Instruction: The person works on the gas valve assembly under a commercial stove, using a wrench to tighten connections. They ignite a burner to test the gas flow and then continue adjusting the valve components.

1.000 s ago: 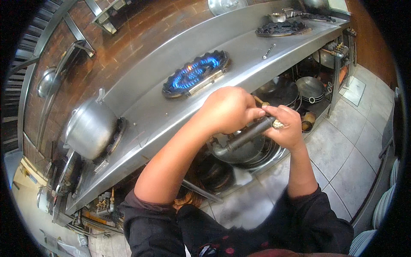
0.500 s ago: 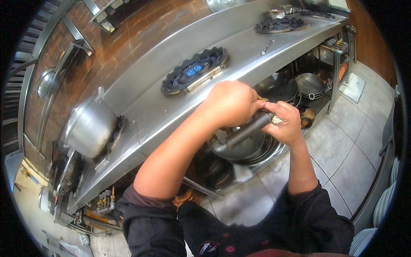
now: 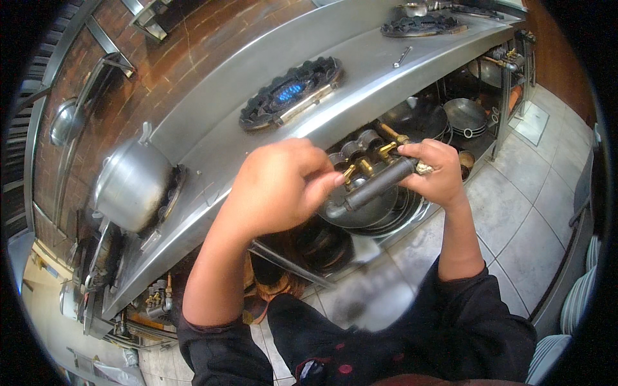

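A dark metal pipe (image 3: pixel 380 183) with brass valves (image 3: pixel 367 166) runs just under the front edge of the steel table (image 3: pixel 212 128). The right hand (image 3: pixel 434 170) has its fingers (image 3: pixel 412 151) wrapped tight around the pipe's right end. The left hand (image 3: pixel 280 186) has its fingers curled together, their tips touching a brass valve. On the table behind, a burner (image 3: pixel 290 93) shows a small blue flame, and a steel pot (image 3: pixel 132 183) sits toward the left end.

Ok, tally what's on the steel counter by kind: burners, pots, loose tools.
Burners: 2, the nearer burner lit blue, the far burner showing no flame
Pots: 1, a big steel pot
Loose tools: 1, a small metal tool
Total: 4
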Demonstrator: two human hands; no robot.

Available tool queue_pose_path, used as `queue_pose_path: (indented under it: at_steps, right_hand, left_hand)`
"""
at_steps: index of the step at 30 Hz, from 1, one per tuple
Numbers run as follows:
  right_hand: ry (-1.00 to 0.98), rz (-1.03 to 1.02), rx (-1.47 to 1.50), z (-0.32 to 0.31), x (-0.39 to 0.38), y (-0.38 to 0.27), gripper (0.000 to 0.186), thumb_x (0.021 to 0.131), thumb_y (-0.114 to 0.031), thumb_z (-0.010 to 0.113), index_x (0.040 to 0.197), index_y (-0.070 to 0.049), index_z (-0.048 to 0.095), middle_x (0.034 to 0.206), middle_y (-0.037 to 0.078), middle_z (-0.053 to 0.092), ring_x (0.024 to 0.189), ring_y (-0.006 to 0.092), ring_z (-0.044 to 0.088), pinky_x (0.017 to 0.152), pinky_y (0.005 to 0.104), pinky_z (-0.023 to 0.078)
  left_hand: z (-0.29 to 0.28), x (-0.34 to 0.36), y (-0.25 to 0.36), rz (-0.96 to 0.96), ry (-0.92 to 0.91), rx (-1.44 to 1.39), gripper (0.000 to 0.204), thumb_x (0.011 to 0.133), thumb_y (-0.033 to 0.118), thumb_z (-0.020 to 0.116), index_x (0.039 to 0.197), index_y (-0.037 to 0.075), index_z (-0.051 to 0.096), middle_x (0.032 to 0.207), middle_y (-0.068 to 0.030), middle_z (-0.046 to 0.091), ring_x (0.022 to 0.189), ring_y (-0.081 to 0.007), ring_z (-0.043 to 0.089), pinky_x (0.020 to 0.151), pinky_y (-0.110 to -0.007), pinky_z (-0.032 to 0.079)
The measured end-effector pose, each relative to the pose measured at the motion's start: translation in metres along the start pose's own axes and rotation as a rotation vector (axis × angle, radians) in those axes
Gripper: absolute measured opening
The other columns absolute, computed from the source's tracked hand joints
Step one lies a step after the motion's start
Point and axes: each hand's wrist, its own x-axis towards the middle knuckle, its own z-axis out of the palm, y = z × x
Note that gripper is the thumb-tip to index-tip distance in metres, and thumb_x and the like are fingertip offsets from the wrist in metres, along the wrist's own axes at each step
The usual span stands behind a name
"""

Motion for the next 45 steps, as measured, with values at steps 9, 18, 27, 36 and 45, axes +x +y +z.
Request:
queue_pose_path:
  at_steps: [9, 18, 27, 36, 45]
  right_hand:
    - [-0.018, 0.030, -0.030, -0.002, 0.001, -0.003, 0.043, 0.050, -0.011, 0.080, 0.091, -0.005, 0.070, 0.070, 0.011, 0.062, 0.062, 0.0276, 0.061, 0.058, 0.0350, 0.047]
    - [0.003, 0.033, -0.027, 0.002, 0.001, -0.004, 0.042, 0.051, -0.012, 0.080, 0.091, -0.005, 0.070, 0.070, 0.011, 0.062, 0.061, 0.0265, 0.061, 0.058, 0.0343, 0.047]
    - [-0.037, 0.029, -0.032, -0.002, 0.001, -0.004, 0.041, 0.051, -0.013, 0.080, 0.090, -0.005, 0.070, 0.071, 0.011, 0.063, 0.062, 0.0277, 0.061, 0.057, 0.0354, 0.048]
    - [-0.025, 0.026, -0.011, -0.002, 0.001, -0.004, 0.040, 0.050, -0.012, 0.079, 0.089, -0.005, 0.070, 0.071, 0.011, 0.063, 0.062, 0.0277, 0.061, 0.058, 0.0355, 0.048]
    - [-0.049, 0.041, -0.011, -0.005, 0.000, -0.007, 0.039, 0.051, -0.015, 0.082, 0.087, -0.005, 0.070, 0.072, 0.012, 0.064, 0.064, 0.0283, 0.062, 0.059, 0.0358, 0.049]
  left_hand:
    - [0.027, -0.009, -0.006, -0.018, 0.065, -0.105, 0.017, 0.077, 0.019, 0.072, 0.085, 0.005, 0.066, 0.076, -0.0112, 0.061, 0.071, -0.0292, 0.061, 0.064, -0.037, 0.049]
    - [0.052, 0.027, -0.003, 0.085, 0.032, -0.071, 0.023, 0.081, 0.027, 0.068, 0.090, 0.005, 0.071, 0.084, -0.0126, 0.064, 0.082, -0.0322, 0.063, 0.072, -0.040, 0.050]
    - [0.055, 0.028, -0.015, 0.177, 0.018, -0.208, 0.019, 0.078, 0.016, 0.072, 0.090, 0.001, 0.070, 0.084, -0.0137, 0.065, 0.081, -0.0314, 0.063, 0.073, -0.039, 0.050]
    - [0.054, 0.036, -0.019, 0.207, -0.055, -0.239, 0.017, 0.078, 0.015, 0.072, 0.087, 0.001, 0.069, 0.082, -0.0141, 0.064, 0.080, -0.0311, 0.062, 0.071, -0.038, 0.050]
    - [0.057, 0.032, -0.019, 0.218, -0.048, -0.265, 0.017, 0.079, 0.014, 0.071, 0.089, 0.001, 0.069, 0.084, -0.0143, 0.064, 0.081, -0.0308, 0.063, 0.073, -0.038, 0.050]
